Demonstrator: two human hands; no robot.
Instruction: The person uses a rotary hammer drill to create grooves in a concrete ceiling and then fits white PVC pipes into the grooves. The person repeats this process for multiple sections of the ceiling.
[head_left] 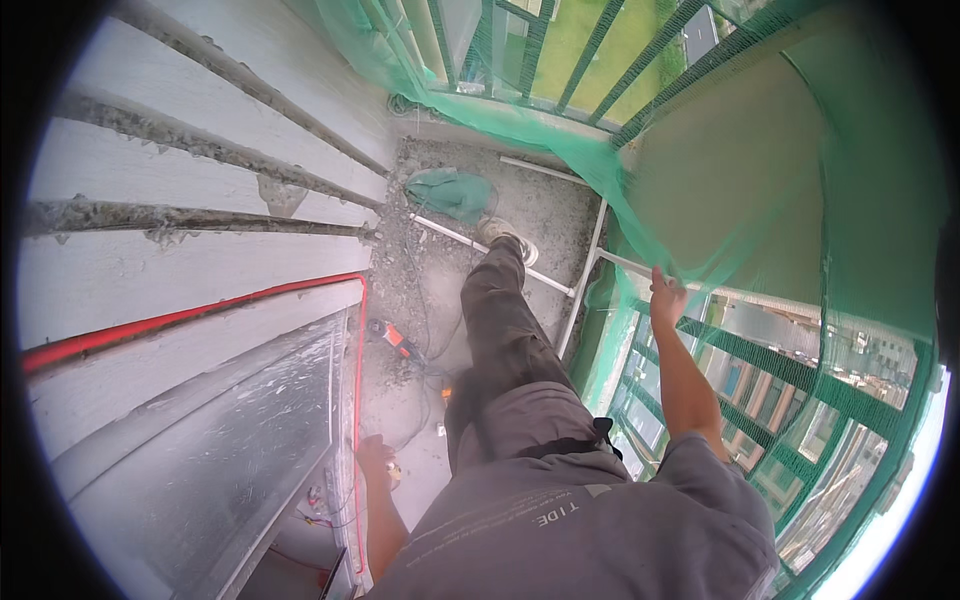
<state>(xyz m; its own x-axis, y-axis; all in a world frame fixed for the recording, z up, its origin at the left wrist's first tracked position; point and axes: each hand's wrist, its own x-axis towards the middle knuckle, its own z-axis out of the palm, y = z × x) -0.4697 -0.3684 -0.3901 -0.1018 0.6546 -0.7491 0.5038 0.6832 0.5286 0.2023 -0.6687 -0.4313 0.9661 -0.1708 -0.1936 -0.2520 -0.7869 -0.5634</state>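
My left hand is low beside the metal-edged frame at the left, near a red conduit; its fingers are too small to read clearly against a small pale item behind them. My right hand is raised at the pale railing ledge, against green netting, index finger extended and the others loosely bent. My leg stretches forward, the shoe beside a white pipe. An orange-and-grey power tool lies on the gritty floor with its cord.
A green bundle lies on the rubble-strewn floor among joined white pipes. The left wall has long chases cut into it. Netted railings bound the far and right sides, with buildings beyond. A dark opening is at lower left.
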